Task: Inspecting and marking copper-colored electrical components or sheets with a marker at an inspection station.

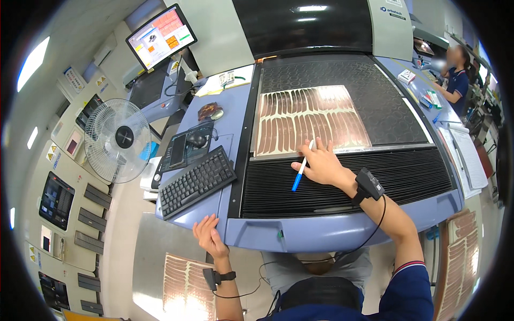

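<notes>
A flat panel (308,113) with rows of long, curved copper-coloured strips lies on the machine's dark textured bed. Over its near edge reaches my right hand (324,167), fingertips at the panel's border. A white pen with a blue end (297,178) is held in this hand, the blue end pointing toward me. My left hand (210,235) rests by the front left corner of the blue-grey machine table (321,232), nothing in it, fingers loosely stretched. Each wrist wears a black strap with a small cabled box.
Black ribbed slats (342,182) run before the bed. To the left are a keyboard (197,183), a mouse (197,140) and a fan (118,140). More patterned panels (187,286) lie low left and right. A notebook (471,160) and a co-worker (458,83) are at right.
</notes>
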Demonstrator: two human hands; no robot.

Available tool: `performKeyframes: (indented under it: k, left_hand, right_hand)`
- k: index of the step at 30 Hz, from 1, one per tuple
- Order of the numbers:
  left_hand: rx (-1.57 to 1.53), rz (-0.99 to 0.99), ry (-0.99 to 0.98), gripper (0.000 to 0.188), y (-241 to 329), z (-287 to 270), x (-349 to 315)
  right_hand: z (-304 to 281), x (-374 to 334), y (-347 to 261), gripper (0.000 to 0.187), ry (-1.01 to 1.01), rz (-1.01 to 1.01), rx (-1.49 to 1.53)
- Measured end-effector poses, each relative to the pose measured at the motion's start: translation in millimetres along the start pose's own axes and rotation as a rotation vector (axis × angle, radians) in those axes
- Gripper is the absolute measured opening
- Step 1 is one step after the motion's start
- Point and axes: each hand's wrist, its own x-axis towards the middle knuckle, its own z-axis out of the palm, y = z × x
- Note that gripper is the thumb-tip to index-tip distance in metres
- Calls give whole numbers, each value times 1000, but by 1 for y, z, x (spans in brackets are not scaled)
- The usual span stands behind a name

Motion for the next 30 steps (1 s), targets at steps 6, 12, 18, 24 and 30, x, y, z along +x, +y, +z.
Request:
performKeyframes:
  k: [6, 12, 18, 24, 30]
  left_hand:
    - [-22, -266, -87, 29, -5, -20, 38]
    - [546, -260, -327, 34, -15, -31, 98]
    - [-388, -258, -562, 31, 76, 69, 130]
    - [-632, -55, -782, 26, 153, 172, 129]
    - [-621, 61, -689, 26, 131, 168, 103]
  right_hand:
    - [2, -12, 5, 61, 58, -107, -63]
    - [-29, -41, -9, 45, 391, -270, 137]
    - [-28, -53, 9, 37, 406, -179, 485]
    - [-32, -54, 1, 25, 456, -248, 454]
    - [-22, -61, -5, 29, 400, -258, 344]
